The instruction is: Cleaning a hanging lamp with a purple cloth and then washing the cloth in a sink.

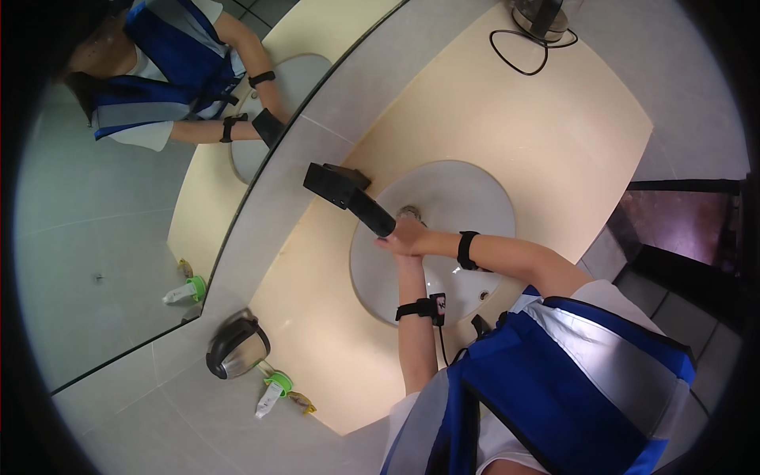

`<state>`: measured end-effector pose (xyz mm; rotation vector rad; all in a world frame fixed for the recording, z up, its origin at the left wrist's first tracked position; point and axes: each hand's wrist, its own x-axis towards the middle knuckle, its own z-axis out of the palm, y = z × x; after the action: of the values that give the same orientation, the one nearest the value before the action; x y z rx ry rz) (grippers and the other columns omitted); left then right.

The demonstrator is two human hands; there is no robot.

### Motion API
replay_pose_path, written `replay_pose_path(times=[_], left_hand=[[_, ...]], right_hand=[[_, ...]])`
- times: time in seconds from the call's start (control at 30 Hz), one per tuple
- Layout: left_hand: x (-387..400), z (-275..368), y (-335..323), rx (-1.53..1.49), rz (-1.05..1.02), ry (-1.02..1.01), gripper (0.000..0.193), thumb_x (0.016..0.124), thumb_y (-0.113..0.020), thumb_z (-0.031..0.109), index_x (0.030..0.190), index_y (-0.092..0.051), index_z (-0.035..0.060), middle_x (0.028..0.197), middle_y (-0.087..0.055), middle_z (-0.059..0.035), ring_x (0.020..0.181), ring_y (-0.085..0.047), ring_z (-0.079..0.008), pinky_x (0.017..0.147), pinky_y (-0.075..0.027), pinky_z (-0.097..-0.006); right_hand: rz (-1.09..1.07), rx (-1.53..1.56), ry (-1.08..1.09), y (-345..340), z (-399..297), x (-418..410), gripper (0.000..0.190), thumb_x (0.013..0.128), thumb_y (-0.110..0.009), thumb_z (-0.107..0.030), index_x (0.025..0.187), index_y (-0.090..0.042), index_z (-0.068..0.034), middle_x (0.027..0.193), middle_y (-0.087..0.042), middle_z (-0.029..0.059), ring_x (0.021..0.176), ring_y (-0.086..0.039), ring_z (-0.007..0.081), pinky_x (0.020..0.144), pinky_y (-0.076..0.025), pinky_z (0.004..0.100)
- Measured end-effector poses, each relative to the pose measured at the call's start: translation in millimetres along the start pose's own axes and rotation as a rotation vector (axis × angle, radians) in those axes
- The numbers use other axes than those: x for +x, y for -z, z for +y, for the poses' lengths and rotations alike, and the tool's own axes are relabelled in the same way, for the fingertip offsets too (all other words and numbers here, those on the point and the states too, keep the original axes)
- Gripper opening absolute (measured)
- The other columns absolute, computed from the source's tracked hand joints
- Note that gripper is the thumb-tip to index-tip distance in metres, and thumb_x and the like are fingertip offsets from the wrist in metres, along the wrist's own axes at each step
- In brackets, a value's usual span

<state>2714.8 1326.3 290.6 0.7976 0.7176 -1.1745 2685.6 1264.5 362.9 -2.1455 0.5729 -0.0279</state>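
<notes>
Over a white oval sink [380, 279], my left hand [399, 244] and my right hand [411, 234] are together, overlapping at the end of a black faucet [371, 211]. The right hand covers much of the left, and their fingers are partly hidden and blurred, so any object between them cannot be made out. Just behind the hands shows the sink's drain [409, 211]. Black straps circle both wrists; the left one [415, 309] carries a small module with a cable. No running water can be made out.
The cream countertop [570, 136] surrounds the sink, with a mirror [130, 237] behind it. An electric kettle [237, 348], a green-ringed item with a white tube [270, 399] and a yellow wrapper [301, 403] stand at lower left. A looped black cable [522, 71] lies near a glass-like appliance [537, 21].
</notes>
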Motion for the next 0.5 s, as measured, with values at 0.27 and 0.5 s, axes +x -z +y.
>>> replay_pose_path(times=[0.27, 0.5], left_hand=[[-20, -13, -10, 0.010, -0.048, 0.013, 0.034, 0.083, -0.031, 0.036, 0.101, -0.048, 0.0123, 0.095, -0.055, -0.0045, 0.088, -0.053, -0.0187, 0.074, -0.043, -0.0331], [-28, 31, 17, 0.322, 0.000, -0.182, 0.032, 0.081, -0.044, 0.034, 0.102, -0.046, 0.0099, 0.095, -0.053, -0.0039, 0.084, -0.053, -0.0180, 0.069, -0.044, -0.0297]], right_hand=[[-0.115, -0.211, 0.021, -17, 62, 16, 0.034, 0.080, -0.040, -0.033, 0.069, -0.057, -0.006, 0.071, -0.057, 0.0163, 0.070, -0.055, 0.0323, 0.060, -0.044, 0.0407], [-0.004, -0.039, -0.199, 9, 80, 23, 0.020, 0.077, -0.041, -0.017, 0.083, -0.056, -0.006, 0.079, -0.057, 0.0159, 0.076, -0.055, 0.0320, 0.067, -0.042, 0.0399]])
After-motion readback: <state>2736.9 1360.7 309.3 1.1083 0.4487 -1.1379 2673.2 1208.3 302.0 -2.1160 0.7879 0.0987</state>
